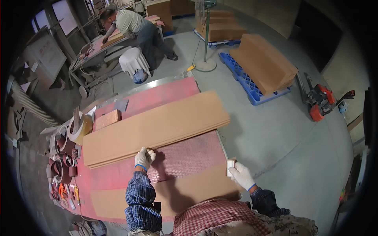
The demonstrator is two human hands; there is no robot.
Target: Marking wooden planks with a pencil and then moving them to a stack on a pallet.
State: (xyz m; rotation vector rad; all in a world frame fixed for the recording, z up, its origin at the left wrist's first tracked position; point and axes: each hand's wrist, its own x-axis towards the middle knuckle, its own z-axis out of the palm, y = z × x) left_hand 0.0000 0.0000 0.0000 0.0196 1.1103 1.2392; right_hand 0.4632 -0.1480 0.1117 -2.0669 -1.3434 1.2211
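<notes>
A stack of long flat brown boards (157,128) lies across the pink-covered table (104,179). At the near edge of this stack is my left hand (145,158), in a white knit glove, its fingers curled over the top board's edge. My right hand (242,176), also gloved, is out past the table's right end. It grips a small white block with reddish-brown edges (230,168), which looks like a sanding block. Another brown board (204,181) lies flat along the near side of the table, partly hidden by my left sleeve and checked apron.
Sanding belts (62,170), tape rolls (80,128) and small tools (67,192) crowd the table's left end. A person (138,29) bends over another bench. To the right stand a fan (206,65), boards on a blue pallet (252,88) and a red pallet jack (321,100).
</notes>
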